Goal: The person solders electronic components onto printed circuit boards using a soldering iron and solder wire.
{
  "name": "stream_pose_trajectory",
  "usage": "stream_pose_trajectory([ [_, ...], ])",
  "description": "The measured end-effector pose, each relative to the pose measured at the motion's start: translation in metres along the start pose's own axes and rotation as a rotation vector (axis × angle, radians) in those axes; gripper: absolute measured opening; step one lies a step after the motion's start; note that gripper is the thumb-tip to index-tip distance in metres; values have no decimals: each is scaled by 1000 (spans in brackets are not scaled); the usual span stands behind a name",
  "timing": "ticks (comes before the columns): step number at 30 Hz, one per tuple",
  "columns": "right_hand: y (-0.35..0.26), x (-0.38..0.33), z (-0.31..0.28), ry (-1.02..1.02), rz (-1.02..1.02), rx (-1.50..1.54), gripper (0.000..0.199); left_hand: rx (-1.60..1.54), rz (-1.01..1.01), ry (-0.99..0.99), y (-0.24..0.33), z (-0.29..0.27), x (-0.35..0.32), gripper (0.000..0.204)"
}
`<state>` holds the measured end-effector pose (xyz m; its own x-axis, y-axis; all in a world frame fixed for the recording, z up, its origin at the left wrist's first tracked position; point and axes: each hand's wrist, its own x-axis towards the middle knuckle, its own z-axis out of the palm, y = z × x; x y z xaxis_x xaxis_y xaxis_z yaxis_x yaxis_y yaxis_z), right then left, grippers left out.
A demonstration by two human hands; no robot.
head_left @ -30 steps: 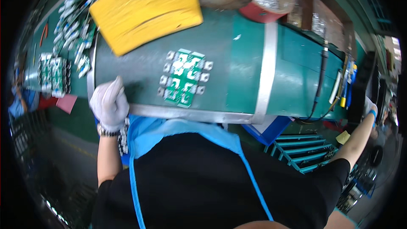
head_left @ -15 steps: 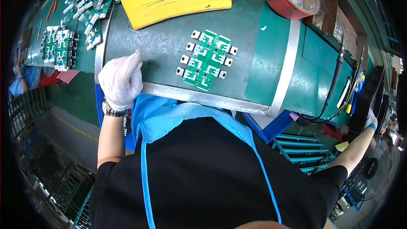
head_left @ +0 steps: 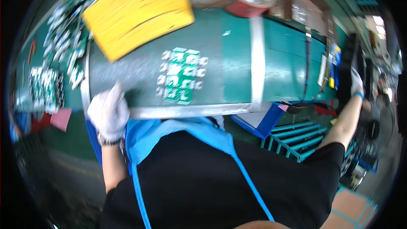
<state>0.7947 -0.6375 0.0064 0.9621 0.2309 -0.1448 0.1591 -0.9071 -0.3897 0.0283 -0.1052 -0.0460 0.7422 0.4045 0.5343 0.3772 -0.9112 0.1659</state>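
My left hand (head_left: pixel 109 112), in a white glove, is at the bench's near edge on the left. Its fingers are curled together; whatever they might hold is hidden. To its right a green circuit board assembly (head_left: pixel 182 76) lies on the bench top, with metal tabs along both sides. My right arm reaches far out to the right. There my right hand (head_left: pixel 356 80), also gloved, is beside a dark upright rack or box (head_left: pixel 347 65); its fingers are too blurred to read.
A yellow block (head_left: pixel 140 12) lies behind the board. Piled circuit boards (head_left: pixel 68 29) and a stacked group of boards (head_left: pixel 44 87) are on the left. A red tub (head_left: pixel 243 10) stands at the back. Tools with blue and yellow handles (head_left: pixel 333 68) lie at right, above a blue bin (head_left: pixel 260 121).
The view has swung toward the right, so the bench and board appear further left. My right hand shows more fully by the dark rack. My left hand stays curled at the bench edge.
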Motion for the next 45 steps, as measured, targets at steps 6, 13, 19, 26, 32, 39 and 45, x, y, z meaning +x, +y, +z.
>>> stream_pose_trajectory([
  [6,-53,-64,13,293,-83,64,44,-5,96,104,-8,1,-10,34],
  [13,-69,-87,-10,421,220,528,30,-6,150,101,-12,6,-10,33],
  [19,-161,-127,-14,420,-24,622,34,4,157,98,-4,-1,-5,35],
  [26,-278,-246,59,57,-407,770,27,-83,180,97,-3,4,2,33],
  [32,-368,-316,180,-231,-763,512,26,-109,185,22,-4,-5,2,41],
  [39,-396,-341,245,-65,-1010,-67,39,-214,175,-43,-10,0,0,43],
  [45,-401,-350,233,-120,-1033,60,61,-271,168,-20,-14,-1,-4,41],
])
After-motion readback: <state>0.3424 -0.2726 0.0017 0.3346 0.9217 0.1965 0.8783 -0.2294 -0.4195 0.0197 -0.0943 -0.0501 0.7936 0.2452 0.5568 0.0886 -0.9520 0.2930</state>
